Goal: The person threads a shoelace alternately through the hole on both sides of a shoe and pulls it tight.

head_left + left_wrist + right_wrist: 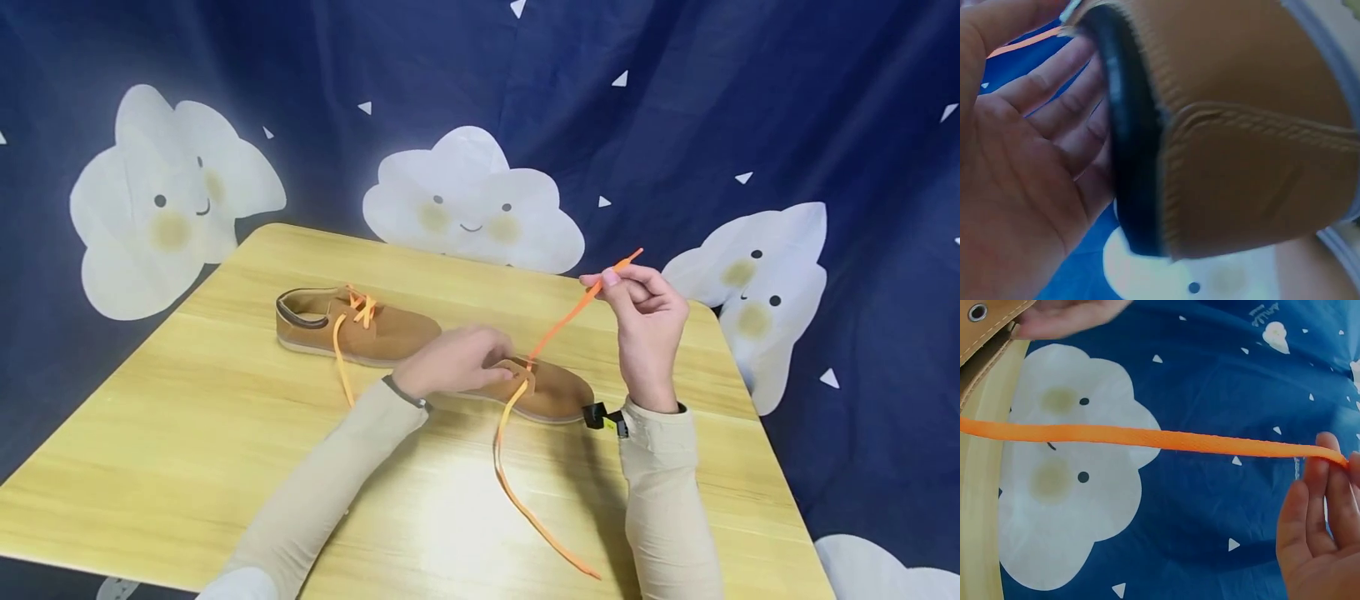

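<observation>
A brown shoe (pixel 561 388) sits on the table, its toe to the right. Across its opening lies my left hand (pixel 463 358), gripping it near the tongue and eyelets; the left wrist view shows the palm (pixel 1019 175) beside the shoe's dark padded collar (pixel 1132 144). Above and right of the shoe, my right hand (pixel 651 333) pinches an orange shoelace (pixel 567 322) near its tip. That lace runs taut down to the eyelets, also clear in the right wrist view (pixel 1147 435). Its other end (pixel 517 496) curves loosely over the table toward the front.
Left of my left hand stands a second brown shoe (pixel 405 335) with an orange lace threaded and partly hanging onto the table. The wooden table (pixel 187 417) has rounded far corners. Behind it hangs a dark blue curtain (pixel 322 67) with white clouds.
</observation>
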Demonstrator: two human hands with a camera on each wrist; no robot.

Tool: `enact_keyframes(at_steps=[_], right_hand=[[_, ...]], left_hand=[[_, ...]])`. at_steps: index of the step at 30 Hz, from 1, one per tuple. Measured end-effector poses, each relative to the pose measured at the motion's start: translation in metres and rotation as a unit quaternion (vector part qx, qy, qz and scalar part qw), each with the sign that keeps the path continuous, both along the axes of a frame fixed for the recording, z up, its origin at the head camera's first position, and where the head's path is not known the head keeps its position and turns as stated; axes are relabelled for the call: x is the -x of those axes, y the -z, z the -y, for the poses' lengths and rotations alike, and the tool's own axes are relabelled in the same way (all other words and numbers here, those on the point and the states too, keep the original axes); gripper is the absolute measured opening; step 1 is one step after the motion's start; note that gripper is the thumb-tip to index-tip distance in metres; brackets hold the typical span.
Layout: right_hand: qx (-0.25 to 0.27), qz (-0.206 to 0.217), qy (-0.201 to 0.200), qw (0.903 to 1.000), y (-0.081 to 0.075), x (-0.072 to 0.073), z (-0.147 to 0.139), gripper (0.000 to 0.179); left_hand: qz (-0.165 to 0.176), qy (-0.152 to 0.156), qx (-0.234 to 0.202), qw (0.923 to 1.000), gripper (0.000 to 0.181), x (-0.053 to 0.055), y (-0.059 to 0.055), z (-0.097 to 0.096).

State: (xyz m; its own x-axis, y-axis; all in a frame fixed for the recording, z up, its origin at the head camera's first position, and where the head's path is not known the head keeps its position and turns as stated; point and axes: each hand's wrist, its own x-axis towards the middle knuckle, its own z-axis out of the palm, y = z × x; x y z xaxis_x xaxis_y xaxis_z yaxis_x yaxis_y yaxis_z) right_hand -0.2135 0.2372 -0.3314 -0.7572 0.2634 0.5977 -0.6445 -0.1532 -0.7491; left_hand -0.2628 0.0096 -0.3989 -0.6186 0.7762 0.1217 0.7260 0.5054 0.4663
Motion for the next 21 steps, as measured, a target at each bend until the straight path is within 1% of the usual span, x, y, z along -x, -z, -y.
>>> enact_keyframes(at_steps=[1,3,5,7,11,15,18,21], right_hand=[[0.000,-0.002,-0.007,1.0000,0.000,-0.001,0.000,0.008],[-0.001,-0.006,-0.024,0.9997,0.000,-0.003,0.000,0.007],[0.002,-0.015,-0.039,0.9991,-0.001,-0.005,0.001,0.007],[0.011,-0.026,-0.050,0.9984,-0.002,-0.007,0.002,0.009],[0.023,-0.046,-0.049,0.9975,-0.004,-0.010,0.007,0.013],[0.014,-0.063,-0.046,0.9968,-0.005,-0.011,0.011,0.014],[-0.002,-0.063,-0.065,0.9959,-0.004,-0.012,0.010,0.013],[-0.026,-0.036,-0.106,0.9934,-0.002,-0.011,0.004,0.019]], left_hand=[[0.012,0.002,0.002,0.9999,0.012,0.002,0.003,-0.001],[0.024,0.009,-0.003,0.9997,0.014,0.005,0.007,-0.002],[0.034,0.014,-0.010,0.9993,0.018,0.005,0.009,-0.002],[0.041,0.018,-0.009,0.9990,0.022,0.005,0.011,-0.002],[0.044,0.011,0.006,0.9989,0.027,0.004,0.013,-0.005],[0.045,0.003,0.011,0.9989,0.033,0.003,0.014,-0.007],[0.052,0.001,0.010,0.9986,0.034,0.003,0.013,-0.007],[0.063,0.002,0.009,0.9980,0.029,0.003,0.014,-0.007]])
